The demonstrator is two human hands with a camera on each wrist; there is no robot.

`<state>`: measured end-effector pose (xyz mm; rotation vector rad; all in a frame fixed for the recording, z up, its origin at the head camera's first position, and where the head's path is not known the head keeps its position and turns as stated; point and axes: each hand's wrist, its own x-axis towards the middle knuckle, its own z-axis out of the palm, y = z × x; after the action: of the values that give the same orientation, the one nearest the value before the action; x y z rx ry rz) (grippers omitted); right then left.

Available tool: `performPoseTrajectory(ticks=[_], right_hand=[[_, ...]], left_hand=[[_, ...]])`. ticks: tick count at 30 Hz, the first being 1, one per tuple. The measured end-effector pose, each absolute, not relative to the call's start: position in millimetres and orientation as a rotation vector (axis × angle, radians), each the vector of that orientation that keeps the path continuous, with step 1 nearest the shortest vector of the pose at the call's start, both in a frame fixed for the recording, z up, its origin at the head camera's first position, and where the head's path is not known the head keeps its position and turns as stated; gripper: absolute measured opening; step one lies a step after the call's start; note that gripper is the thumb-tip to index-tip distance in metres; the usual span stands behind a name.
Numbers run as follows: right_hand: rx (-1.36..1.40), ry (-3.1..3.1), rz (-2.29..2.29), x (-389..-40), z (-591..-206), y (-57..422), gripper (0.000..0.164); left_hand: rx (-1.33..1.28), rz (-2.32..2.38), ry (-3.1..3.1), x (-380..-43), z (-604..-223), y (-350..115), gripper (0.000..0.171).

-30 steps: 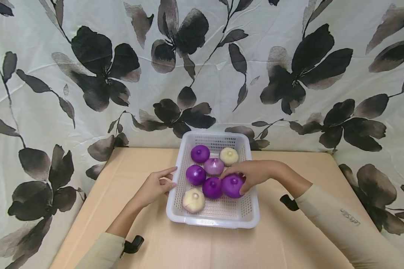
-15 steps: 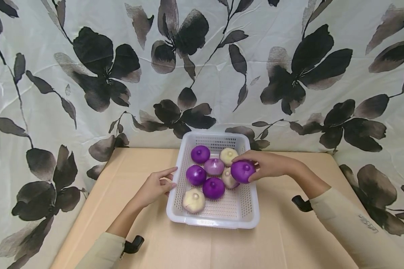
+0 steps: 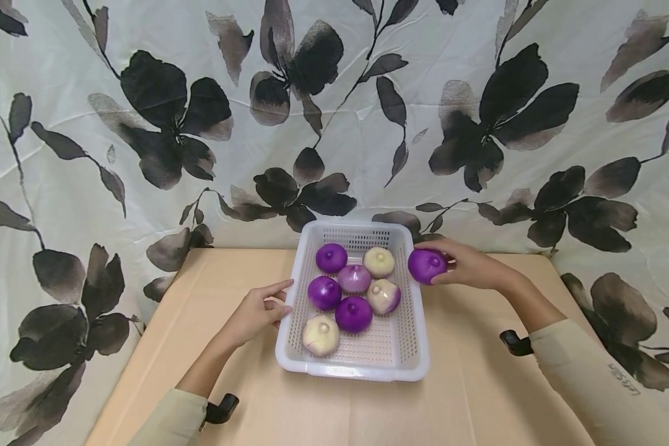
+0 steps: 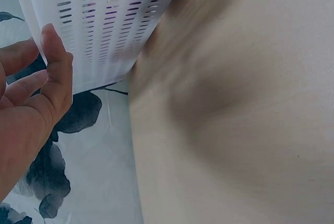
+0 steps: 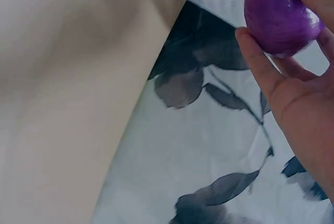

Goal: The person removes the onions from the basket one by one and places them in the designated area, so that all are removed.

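My right hand holds a purple onion between thumb and fingers, over the right rim of the white basket. In the right wrist view the onion shows glossy skin, with fingers around its sides. My left hand touches the basket's left side, fingertips right at the rim; the left wrist view shows a finger against the slotted wall. Inside the basket lie dark purple onions, a paler purple onion, pale onions and a white onion with a purple side.
The basket stands on a light brown tabletop. Behind the table's back edge hangs a white cloth with dark flowers. Black wrist-worn devices are on both forearms.
My right hand has lifted the purple onion from the basket and carried it up and right to the rim, uncovering the white-and-purple onion. The left hand has stayed in place.
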<state>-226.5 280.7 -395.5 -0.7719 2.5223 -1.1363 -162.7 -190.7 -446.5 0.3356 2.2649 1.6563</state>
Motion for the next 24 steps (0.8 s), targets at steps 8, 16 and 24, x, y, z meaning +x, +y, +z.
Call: performPoseTrajectory(ticks=[8, 16, 24], right_hand=[[-0.611, 2.669, -1.179, -233.3, -415.0, 294.0, 0.078], [-0.466, 2.763, -1.265, -241.5, -450.3, 301.6, 0.077], [-0.239, 2.843, -1.272, -245.3, -480.3, 300.0, 0.077]], left_hand=[[0.350, 1.663, 2.266, -163.0, -449.0, -193.9, 0.061], [0.371, 1.660, 2.267, -161.7, -447.1, -197.4, 0.061], [0.389, 1.682, 2.245, -161.8, -447.3, -199.4, 0.062]])
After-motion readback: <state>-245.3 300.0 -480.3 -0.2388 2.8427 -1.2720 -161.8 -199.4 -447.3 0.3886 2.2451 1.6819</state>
